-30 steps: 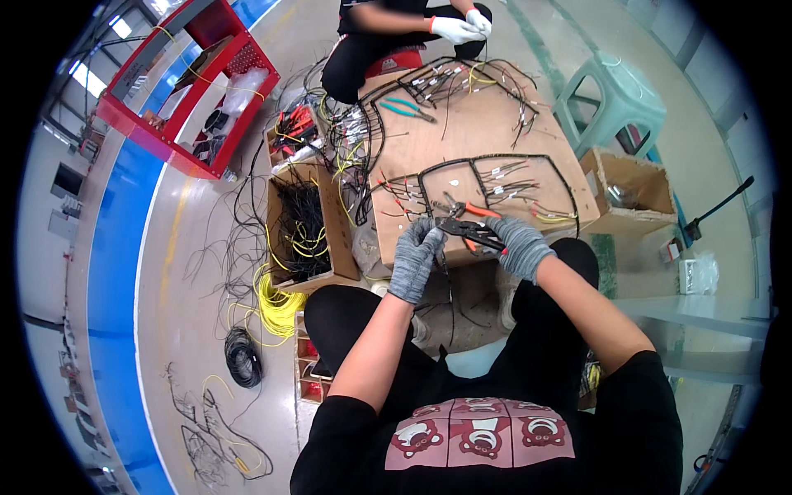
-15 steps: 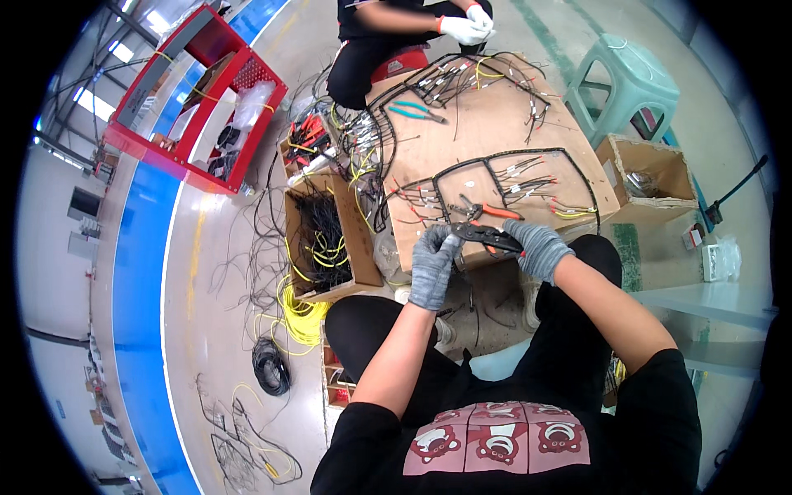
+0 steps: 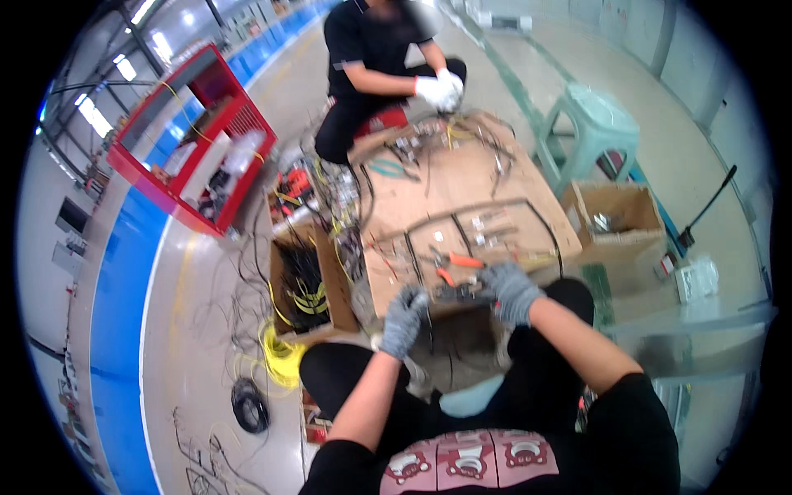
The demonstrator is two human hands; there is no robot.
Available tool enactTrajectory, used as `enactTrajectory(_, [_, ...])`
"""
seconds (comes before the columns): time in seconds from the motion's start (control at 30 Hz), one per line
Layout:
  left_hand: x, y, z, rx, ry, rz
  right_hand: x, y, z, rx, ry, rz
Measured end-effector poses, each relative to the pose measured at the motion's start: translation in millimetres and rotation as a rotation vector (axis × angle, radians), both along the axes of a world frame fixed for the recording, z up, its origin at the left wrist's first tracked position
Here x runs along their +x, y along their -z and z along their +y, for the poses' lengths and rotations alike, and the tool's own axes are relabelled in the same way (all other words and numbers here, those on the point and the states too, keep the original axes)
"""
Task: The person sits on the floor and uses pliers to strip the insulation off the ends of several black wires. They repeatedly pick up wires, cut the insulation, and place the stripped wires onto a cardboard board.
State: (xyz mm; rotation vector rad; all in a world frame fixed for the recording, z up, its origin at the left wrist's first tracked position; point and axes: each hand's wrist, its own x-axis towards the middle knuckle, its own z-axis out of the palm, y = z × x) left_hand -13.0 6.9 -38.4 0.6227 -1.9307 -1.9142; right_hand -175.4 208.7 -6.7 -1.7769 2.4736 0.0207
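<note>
My right hand (image 3: 513, 294), in a grey glove, is closed around black crimping pliers (image 3: 462, 292) at the near edge of the wooden board (image 3: 478, 183). To their left is my left hand (image 3: 404, 320), gloved alike, its fingers drawn together; blur hides whatever is in them. Just beyond the crimping pliers lie pliers with orange handles (image 3: 464, 261). A black wire harness (image 3: 462, 213) frames this part of the board, with several thin branches ending in red, white and yellow bits.
Teal-handled pliers (image 3: 391, 169) lie farther back. Across the board sits a person in white gloves (image 3: 440, 89). A wire-filled cardboard box (image 3: 334, 280) stands left, beside a yellow wire coil (image 3: 282, 356). Right are a cardboard box (image 3: 582, 216) and a green stool (image 3: 596, 115).
The view has tilted up and blurred, so the board sits lower in it. My left hand has come away from the crimping pliers' jaws; my right hand still holds them.
</note>
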Motion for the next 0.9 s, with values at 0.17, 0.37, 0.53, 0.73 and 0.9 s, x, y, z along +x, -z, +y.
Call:
enactTrajectory(0.17, [17,10,-4,0.14,-0.036,-0.002,-19,-13,18,-0.036,0.287,-0.025])
enactTrajectory(0.37, [47,37,7,0.268,-0.221,0.138,-87,9,14,0.074,0.907,-0.104])
enactTrajectory(0.53, [73,85,15,0.836,-0.358,0.489,-115,41,17,0.094,1.106,-0.101])
enactTrajectory(0.73, [84,161,25,1.195,-0.603,0.452,-115,52,0,0.141,1.008,-0.054])
enactTrajectory(0.9, [112,300,-19,1.227,-0.692,0.286,-118,57,-19,-0.307,0.823,0.211])
